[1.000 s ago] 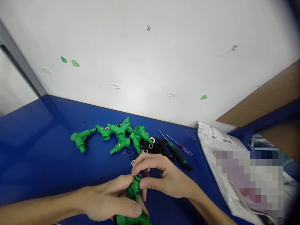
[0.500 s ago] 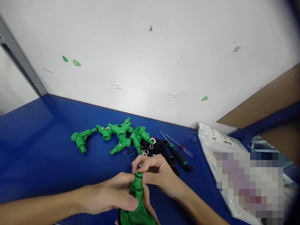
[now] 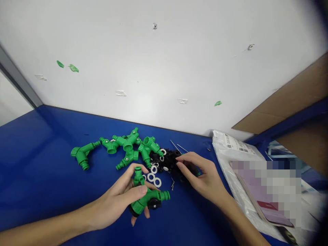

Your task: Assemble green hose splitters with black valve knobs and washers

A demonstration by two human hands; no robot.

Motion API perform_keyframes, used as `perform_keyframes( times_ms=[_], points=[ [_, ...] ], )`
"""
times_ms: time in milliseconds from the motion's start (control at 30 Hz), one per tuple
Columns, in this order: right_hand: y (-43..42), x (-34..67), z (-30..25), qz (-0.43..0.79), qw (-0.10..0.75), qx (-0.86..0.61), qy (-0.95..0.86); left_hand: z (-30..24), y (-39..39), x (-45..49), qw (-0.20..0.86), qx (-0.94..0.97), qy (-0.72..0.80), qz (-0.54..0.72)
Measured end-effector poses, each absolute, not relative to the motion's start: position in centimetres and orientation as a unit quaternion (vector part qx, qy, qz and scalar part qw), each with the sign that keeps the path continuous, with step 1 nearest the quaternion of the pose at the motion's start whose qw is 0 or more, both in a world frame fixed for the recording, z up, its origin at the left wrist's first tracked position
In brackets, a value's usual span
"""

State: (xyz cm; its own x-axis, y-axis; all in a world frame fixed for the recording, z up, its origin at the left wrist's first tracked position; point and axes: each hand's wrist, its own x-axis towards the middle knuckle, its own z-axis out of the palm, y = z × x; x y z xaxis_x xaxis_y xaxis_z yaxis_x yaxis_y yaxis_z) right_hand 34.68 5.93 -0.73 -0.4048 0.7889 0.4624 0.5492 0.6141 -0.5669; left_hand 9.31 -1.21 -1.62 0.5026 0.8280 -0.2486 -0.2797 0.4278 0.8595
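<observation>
My left hand [image 3: 120,198] is wrapped round a green Y-shaped hose splitter [image 3: 143,198] with a black valve lever on one branch and a black rim at its base. One of its spouts points up, the other to the right. My right hand [image 3: 202,174] is over the heap of small black parts [image 3: 166,159], thumb and forefinger slightly apart at the tips; I make out nothing between them. White ring washers [image 3: 157,182] lie just beyond the splitter, and a few small screws [image 3: 172,185] are beside them.
Several green splitters [image 3: 83,157] lie towards the wall [image 3: 143,68]. Two screwdriver shafts [image 3: 181,147] stick out behind my right hand. At the right, a white plastic parcel [image 3: 222,147] has a phone-like slab [image 3: 252,194] on it, partly blurred out.
My right hand has left the splitter's spout and moved right to the black parts. My left hand has moved up and left with the splitter, uncovering the white washers and screws.
</observation>
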Motion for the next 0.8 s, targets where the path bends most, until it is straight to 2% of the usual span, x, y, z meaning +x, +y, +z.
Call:
perform_keyframes(
  times_ms=[200,267,433,533,633,800],
  points=[
    [5.4,33.2,-1.2,0.115,0.23,-0.357,-0.898,-2.1,-1.3,9.5,0.753,0.413,0.348,0.375],
    [5.3,32.9,-1.3,0.1,0.208,-0.354,-0.906,-2.4,-1.3,9.5,0.751,0.418,0.343,0.378],
    [5.6,34.2,-0.7,0.06,0.297,-0.378,-0.875,-2.3,-1.3,9.4,0.745,0.418,0.348,0.386],
    [5.4,34.3,-0.2,0.075,0.307,-0.36,-0.878,-2.2,-1.5,9.2,0.745,0.423,0.339,0.388],
    [4.9,32.4,-0.3,0.09,0.252,-0.316,-0.91,-1.9,-2.1,8.8,0.748,0.471,0.305,0.355],
    [5.0,28.6,-0.7,0.03,0.121,-0.304,-0.944,-1.5,-2.9,8.5,0.763,0.503,0.301,0.272]
  ],
)
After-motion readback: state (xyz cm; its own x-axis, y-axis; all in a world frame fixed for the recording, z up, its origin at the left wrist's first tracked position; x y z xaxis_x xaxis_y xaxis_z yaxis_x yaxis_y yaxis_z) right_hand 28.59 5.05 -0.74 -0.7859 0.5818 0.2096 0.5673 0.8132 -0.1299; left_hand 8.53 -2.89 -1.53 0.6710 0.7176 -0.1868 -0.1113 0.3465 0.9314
